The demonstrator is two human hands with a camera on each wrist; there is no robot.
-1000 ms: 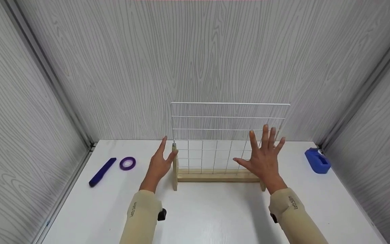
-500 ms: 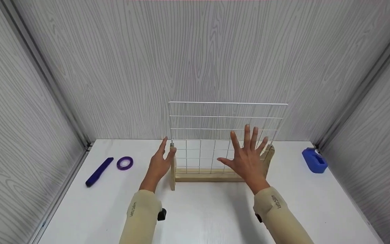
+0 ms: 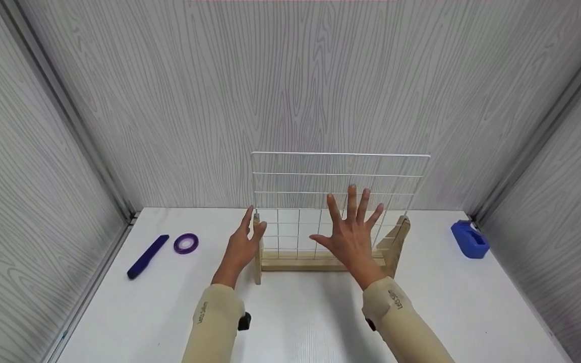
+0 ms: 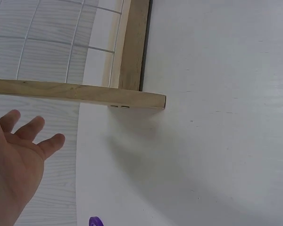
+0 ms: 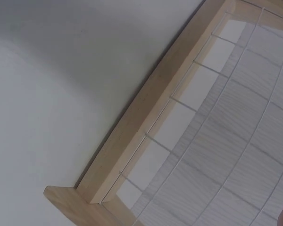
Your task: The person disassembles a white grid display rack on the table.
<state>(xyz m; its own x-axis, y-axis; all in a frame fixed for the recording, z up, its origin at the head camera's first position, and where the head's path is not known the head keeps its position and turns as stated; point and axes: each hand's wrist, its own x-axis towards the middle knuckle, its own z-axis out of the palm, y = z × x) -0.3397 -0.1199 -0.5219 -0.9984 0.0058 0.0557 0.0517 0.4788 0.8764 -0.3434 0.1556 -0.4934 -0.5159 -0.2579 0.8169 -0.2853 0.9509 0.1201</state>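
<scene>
A white wire grid rack [image 3: 341,154] stands upright in a light wooden base [image 3: 303,263] with side pieces. My left hand [image 3: 240,248] is at the base's left side piece [image 4: 75,91], fingers straight and thumb apart; whether it touches the wood I cannot tell. In the left wrist view, the left hand [image 4: 16,169] holds nothing. My right hand [image 3: 352,242] is spread wide in front of the grid, fingers apart and grasping nothing. The right wrist view shows the wire grid [image 5: 221,99] and wooden bar [image 5: 151,103], with only a bit of hand at the edge.
On the white table [image 3: 290,322], a long dark purple bar-shaped object [image 3: 148,256] and a purple ring like a tape roll [image 3: 186,243] lie at left. A blue tape dispenser [image 3: 470,239] sits at right. Grey wood-patterned panels [image 3: 290,75] enclose the back and sides.
My right hand has moved left across the front of the grid, uncovering the base's right side piece. The left hand has shifted slightly right. The rack and other objects stay put.
</scene>
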